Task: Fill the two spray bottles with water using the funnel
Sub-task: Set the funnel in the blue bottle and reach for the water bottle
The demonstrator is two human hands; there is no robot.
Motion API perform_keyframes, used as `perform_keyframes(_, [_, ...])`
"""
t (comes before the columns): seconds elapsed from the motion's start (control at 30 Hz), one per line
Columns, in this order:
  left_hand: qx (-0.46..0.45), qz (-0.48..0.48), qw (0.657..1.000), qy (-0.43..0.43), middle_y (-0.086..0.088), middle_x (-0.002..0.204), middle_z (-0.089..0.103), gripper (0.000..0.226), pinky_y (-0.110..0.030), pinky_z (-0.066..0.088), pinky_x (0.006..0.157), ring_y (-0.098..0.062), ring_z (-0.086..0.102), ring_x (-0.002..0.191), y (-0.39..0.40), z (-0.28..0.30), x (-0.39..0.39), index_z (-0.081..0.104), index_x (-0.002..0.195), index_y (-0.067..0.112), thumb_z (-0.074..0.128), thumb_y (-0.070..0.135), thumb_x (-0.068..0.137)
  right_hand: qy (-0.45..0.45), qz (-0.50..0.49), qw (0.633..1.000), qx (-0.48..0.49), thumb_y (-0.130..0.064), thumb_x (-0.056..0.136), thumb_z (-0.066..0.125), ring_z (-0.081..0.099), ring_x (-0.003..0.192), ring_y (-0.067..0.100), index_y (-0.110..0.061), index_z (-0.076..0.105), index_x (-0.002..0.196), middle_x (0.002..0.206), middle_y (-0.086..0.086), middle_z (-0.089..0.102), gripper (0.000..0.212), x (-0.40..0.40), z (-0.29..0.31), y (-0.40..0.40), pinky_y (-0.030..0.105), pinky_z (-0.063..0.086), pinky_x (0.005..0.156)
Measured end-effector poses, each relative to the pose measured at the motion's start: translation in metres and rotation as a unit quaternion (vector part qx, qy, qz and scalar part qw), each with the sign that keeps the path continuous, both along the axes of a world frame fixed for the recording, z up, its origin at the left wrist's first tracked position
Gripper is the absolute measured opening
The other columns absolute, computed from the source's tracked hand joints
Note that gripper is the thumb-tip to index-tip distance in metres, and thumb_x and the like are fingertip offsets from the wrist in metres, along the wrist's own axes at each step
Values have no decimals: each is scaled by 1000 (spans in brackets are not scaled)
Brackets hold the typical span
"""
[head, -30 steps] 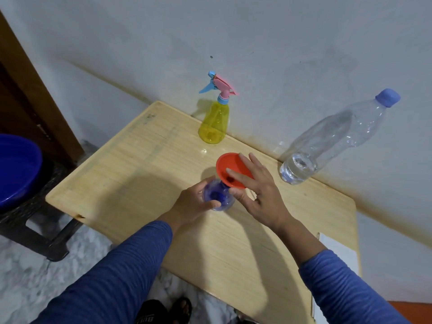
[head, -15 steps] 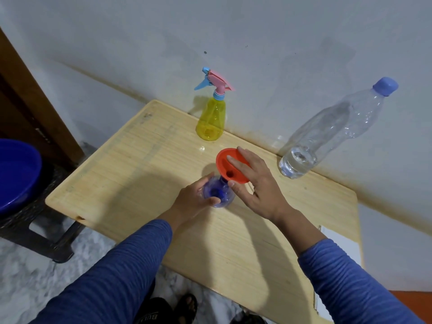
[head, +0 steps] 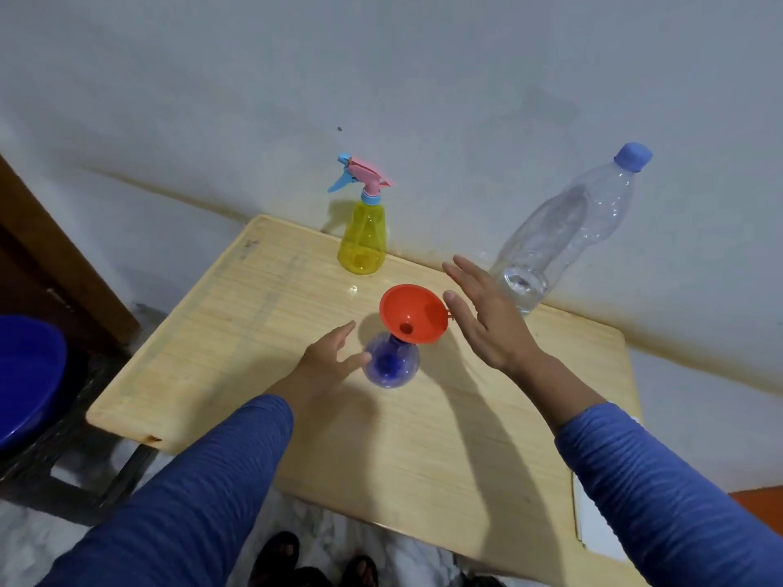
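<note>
Change: both hands have let go since the earlier frames; the right hand, which had been pressing the funnel, is now lifted off it, and the left hand, which had gripped the blue bottle, has its fingers loosened.
Right hand (head: 487,315): open, fingers straight and spread, held just to the right of the funnel, between it and the clear bottle; the thumb tip is very near the funnel rim, and I cannot tell whether it touches.
Left hand (head: 328,360): open, fingers relaxed, just left of the blue bottle, with the thumb tip at the bottle's side, gripping nothing.
Funnel (head: 413,311): orange, seated in the neck of the blue spray bottle, mouth tilted toward the camera.
Blue spray bottle (head: 392,366): translucent, uncapped, standing near the middle of the table.
Yellow spray bottle (head: 362,243): upright at the far edge of the table by the wall, with its pink and blue trigger head on.
Water bottle (head: 563,235): clear plastic with a blue cap on, standing at the far right of the table, with only a little water in the bottom.
Table (head: 212,345): light wood.
Blue basin (head: 25,374): at the left edge of the view, off the table.
</note>
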State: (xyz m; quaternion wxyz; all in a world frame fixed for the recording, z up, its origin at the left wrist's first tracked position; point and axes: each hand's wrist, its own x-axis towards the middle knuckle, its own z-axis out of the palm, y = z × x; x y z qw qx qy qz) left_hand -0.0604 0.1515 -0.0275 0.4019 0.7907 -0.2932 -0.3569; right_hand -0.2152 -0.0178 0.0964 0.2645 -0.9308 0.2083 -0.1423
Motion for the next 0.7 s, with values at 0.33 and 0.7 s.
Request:
perform_keyframes(0.33, [217, -157, 921, -282, -13, 143, 43, 66, -35, 40, 103, -29, 44, 129, -23, 94, 67, 32, 144, 11, 55, 41, 91, 288, -155, 941, -86, -38, 95, 46, 37, 134, 30, -5, 35, 140, 144, 15, 40, 57, 20, 49, -6, 39, 32, 109])
perform_keyframes(0.7, [47, -238, 831, -501, -11, 142, 39, 54, -43, 39, 100, -28, 40, 129, -99, 242, 40, 36, 138, 7, 48, 38, 95, 179, -296, 925, -157, -32, 94, 46, 43, 125, 29, -6, 36, 133, 141, 11, 41, 49, 12, 134, -2, 41, 43, 92])
